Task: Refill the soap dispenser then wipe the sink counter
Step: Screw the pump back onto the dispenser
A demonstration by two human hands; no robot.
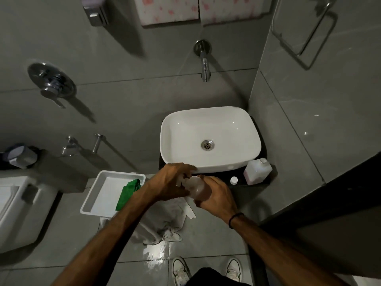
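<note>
A clear soap dispenser bottle (196, 187) is held in front of the white basin (208, 139), over the near edge of the dark counter (240, 178). My right hand (216, 196) wraps around its body. My left hand (172, 180) grips its top, where the pump head is hidden under my fingers. A white refill bottle (257, 171) stands uncapped on the counter at the basin's right, with its small white cap (234, 180) lying beside it. A green cloth (128, 193) hangs over the rim of a white tray (97, 195) to the left.
A wall tap (205, 67) juts out above the basin. A crumpled whitish cloth (165, 219) hangs below my hands. A toilet (16, 207) stands at the left. The floor tile (156, 254) near my shoes looks wet. A towel ring (305, 34) hangs on the right wall.
</note>
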